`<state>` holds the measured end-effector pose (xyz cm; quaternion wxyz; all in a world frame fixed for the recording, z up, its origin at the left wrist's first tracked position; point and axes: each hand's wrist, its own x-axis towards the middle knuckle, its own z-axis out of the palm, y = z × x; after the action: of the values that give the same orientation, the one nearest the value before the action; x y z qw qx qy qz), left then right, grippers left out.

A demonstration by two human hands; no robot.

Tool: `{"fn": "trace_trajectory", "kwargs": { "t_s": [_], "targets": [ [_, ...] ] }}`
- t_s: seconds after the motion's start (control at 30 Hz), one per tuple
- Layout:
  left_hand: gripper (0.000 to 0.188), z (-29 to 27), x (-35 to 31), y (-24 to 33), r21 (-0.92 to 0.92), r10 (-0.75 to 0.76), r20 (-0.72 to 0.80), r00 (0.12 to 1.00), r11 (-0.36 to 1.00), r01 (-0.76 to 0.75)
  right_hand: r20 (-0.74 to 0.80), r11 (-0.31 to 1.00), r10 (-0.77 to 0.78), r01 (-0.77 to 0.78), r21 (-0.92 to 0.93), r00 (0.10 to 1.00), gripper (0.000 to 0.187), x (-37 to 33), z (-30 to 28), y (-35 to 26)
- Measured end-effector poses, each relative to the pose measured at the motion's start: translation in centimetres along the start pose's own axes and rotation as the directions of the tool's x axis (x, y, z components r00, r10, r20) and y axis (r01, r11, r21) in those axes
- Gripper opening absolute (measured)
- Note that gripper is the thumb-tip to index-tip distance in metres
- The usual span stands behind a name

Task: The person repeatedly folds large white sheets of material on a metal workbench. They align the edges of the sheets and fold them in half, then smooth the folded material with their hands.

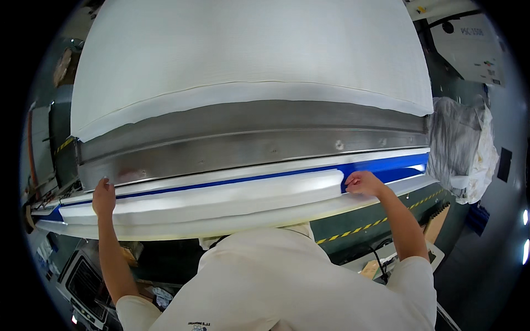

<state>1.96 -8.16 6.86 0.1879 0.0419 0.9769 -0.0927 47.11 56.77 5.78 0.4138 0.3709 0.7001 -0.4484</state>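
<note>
A long white strip of folded sheet (232, 194) lies along a blue surface (381, 165) in front of me. My right hand (362, 183) is at the strip's right end, fingers curled together with their tips at its edge. Toward the left end, my left hand (104, 198) rests over the strip, its fingertips reaching the near edge of a grey metal bed (232, 151). Those fingers look drawn together; what lies between them, if anything, is hidden. Beyond the metal, a broad white sheet (248, 49) covers the surface.
A grey object wrapped in clear plastic (461, 149) stands at the right end. A white machine panel (466, 47) is at the far right. Yellow-black tape (359, 227) marks the green floor. A dark-fronted box-shaped appliance (85, 284) sits at lower left.
</note>
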Motion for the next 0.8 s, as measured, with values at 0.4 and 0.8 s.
{"fn": "trace_trajectory", "kwargs": {
  "t_s": [0.4,0.8],
  "targets": [
    [0.035,1.7,7.4,5.0,-0.147,0.118,-0.685,0.719,0.944,-0.296,-0.051,0.81,-0.427,0.357,-0.465,0.903,0.016,4.1,6.2,-22.0],
    [0.039,2.5,7.9,5.5,-0.373,0.006,-0.733,0.68,0.833,-0.409,0.016,0.326,-0.924,0.81,-0.488,0.381,0.02,14.0,21.5,-65.6]
  ]
}}
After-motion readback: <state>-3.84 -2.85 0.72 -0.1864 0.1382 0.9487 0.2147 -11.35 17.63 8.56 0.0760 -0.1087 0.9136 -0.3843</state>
